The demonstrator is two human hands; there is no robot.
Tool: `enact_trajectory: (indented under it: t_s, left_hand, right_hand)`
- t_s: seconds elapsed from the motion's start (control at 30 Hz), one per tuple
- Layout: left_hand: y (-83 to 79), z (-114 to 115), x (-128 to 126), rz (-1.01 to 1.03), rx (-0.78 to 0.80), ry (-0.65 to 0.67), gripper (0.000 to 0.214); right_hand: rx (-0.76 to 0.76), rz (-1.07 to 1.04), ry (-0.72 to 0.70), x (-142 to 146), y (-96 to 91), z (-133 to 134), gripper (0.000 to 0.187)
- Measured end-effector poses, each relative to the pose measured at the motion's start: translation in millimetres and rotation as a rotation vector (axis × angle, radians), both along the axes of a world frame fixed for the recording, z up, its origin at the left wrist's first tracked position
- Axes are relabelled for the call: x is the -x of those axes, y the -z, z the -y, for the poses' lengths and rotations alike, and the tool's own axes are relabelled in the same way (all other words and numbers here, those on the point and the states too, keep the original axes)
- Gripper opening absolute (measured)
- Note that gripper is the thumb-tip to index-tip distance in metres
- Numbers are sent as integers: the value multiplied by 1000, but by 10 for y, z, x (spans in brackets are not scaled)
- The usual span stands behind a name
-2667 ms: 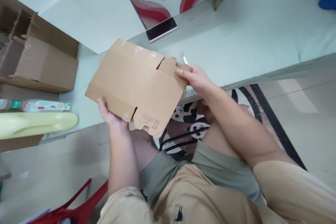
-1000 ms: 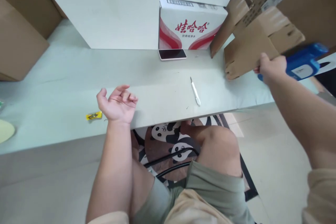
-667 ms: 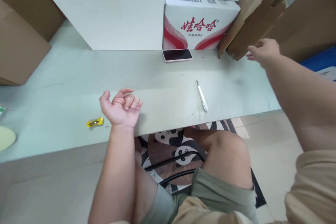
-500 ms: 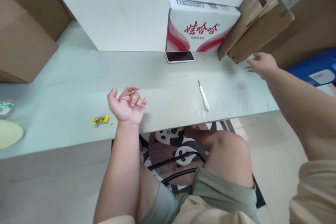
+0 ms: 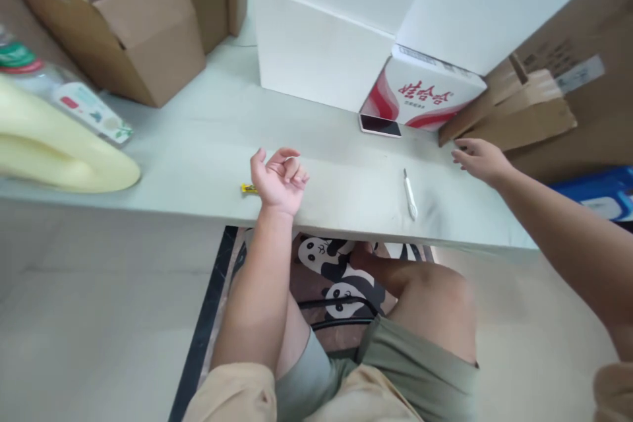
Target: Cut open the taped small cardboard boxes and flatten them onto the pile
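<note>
My left hand rests palm up at the near edge of the pale green table, fingers loosely curled with nothing in them. A small yellow wrapper lies just left of it. My right hand hovers flat over the table with fingers spread, empty, right beside the flattened brown cardboard pieces that lean at the right. A white craft knife lies on the table between my hands.
A phone lies in front of a red-and-white printed carton. Large white boxes stand behind. Open brown boxes sit at the back left, with a pale yellow object and a bottle. A blue package is at the right.
The flat cardboard piece went from both hands to the leaning stack at the right. My right hand let go of it and drew back. The view has swung left.
</note>
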State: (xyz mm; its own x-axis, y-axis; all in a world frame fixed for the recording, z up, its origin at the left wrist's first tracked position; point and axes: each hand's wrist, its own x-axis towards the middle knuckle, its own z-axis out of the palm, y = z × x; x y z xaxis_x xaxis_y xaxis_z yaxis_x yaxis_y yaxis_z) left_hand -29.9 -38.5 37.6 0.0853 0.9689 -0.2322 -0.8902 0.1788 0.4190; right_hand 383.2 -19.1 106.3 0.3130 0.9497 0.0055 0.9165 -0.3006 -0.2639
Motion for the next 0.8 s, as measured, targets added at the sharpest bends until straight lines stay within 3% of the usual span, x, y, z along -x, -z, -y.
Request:
enact_trajectory:
  t_s: [0.2,0.4,0.5,0.6,0.7,0.8]
  left_hand:
    - [1,33,231,60,-37,-51,72]
    - [30,34,452,156,-25,-135,70]
    - [55,7,518,189,-30,-149,71]
    - [61,-33,526,223,-11,-160,74]
    - [36,-72,508,268,18,-148,72]
    - [2,-101,534,293,18,-118,67]
  right_hand:
    - [47,33,-333,1362,199,-614,38]
    - [-72,-85,-783,3044,392,-1202,36]
    - [-121,-186,-949,3937,297,-1352,34]
    - [-153,-250,-1095,4677,77,-1432,44]
    - [-213,-297,-1147,5149,-118,-1548,58]
    - [-205,-246,-1094,5338,-166,-1721,76]
